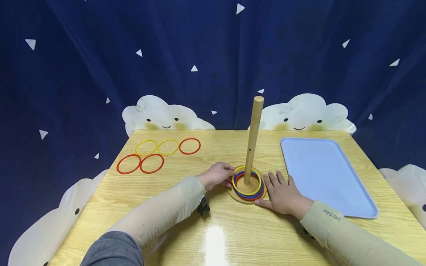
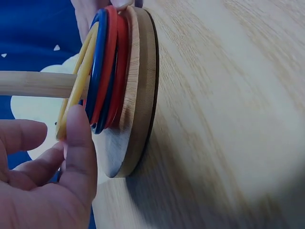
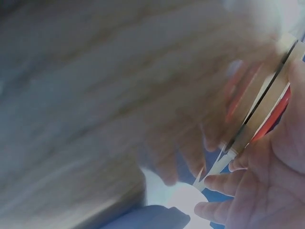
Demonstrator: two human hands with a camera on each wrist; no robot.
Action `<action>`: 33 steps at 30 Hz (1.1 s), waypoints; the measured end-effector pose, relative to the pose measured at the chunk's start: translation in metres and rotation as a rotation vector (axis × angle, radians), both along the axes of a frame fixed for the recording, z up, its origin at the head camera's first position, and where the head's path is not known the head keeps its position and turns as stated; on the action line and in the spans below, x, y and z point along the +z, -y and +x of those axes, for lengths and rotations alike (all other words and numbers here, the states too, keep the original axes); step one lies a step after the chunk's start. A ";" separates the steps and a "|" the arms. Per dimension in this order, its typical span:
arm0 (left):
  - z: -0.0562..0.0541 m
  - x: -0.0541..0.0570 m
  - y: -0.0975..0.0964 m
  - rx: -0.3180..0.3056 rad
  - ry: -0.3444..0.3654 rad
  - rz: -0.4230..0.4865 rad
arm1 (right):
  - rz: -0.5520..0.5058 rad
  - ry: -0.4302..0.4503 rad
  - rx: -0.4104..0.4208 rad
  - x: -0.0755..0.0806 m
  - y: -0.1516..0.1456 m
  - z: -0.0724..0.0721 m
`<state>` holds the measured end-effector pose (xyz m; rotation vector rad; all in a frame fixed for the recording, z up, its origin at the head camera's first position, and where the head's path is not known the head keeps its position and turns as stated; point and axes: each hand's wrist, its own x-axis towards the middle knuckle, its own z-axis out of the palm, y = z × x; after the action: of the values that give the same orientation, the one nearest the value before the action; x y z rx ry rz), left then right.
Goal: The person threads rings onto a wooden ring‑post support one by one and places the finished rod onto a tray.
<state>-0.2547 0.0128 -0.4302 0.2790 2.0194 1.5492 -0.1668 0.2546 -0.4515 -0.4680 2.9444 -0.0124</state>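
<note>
A wooden post (image 1: 254, 140) rises from a round wooden base (image 1: 240, 197) on the table. Around its foot lie stacked red rings (image 2: 111, 57) and blue rings (image 2: 98, 62), with a yellow ring (image 1: 233, 181) on top. That yellow ring is tilted, its near side in the left wrist view raised off the stack. My left hand (image 1: 217, 175) pinches this raised edge between thumb and fingers. On the other side, my right hand (image 1: 283, 194) rests with fingers spread against the base's edge, beside the rings.
At the table's back left lie two yellow rings (image 1: 136, 149) and several red rings (image 1: 179, 147), flat on the wood. A light-blue tray (image 1: 327, 173) lies to the right, close beyond my right hand. A dark blue curtain (image 1: 199, 33) hangs behind the table.
</note>
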 end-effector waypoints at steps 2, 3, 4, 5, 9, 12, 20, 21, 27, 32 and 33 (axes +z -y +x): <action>0.000 0.000 0.000 -0.008 -0.002 -0.009 | 0.003 0.003 -0.003 0.000 0.000 0.000; 0.000 0.000 0.000 -0.014 -0.005 -0.016 | 0.004 0.003 -0.002 0.000 0.000 0.000; 0.000 0.000 0.000 -0.021 -0.008 -0.024 | 0.006 0.001 -0.002 0.001 0.000 0.000; 0.000 0.000 -0.001 -0.027 -0.011 -0.033 | 0.007 0.000 -0.002 0.001 0.000 -0.001; 0.001 0.003 -0.002 -0.047 -0.025 -0.071 | 0.008 -0.005 0.001 0.001 0.001 0.000; 0.001 0.005 -0.003 -0.056 -0.046 -0.102 | 0.008 -0.007 0.002 0.001 0.001 -0.001; 0.002 0.008 -0.007 -0.071 -0.094 -0.174 | 0.010 -0.029 0.005 -0.001 0.000 -0.001; 0.002 0.008 -0.007 -0.073 -0.095 -0.172 | 0.010 -0.031 0.006 -0.001 0.000 -0.001; 0.001 0.006 -0.007 -0.101 -0.096 -0.153 | 0.006 -0.031 0.005 0.001 -0.001 -0.001; 0.000 0.004 -0.004 -0.085 -0.095 -0.132 | 0.002 -0.014 -0.002 0.000 0.000 -0.001; 0.000 0.004 -0.003 -0.079 -0.091 -0.121 | 0.002 -0.011 -0.003 0.000 0.000 -0.001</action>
<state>-0.2548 0.0160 -0.4264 0.3832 2.1359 1.3835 -0.1673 0.2544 -0.4513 -0.4647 2.9557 -0.0071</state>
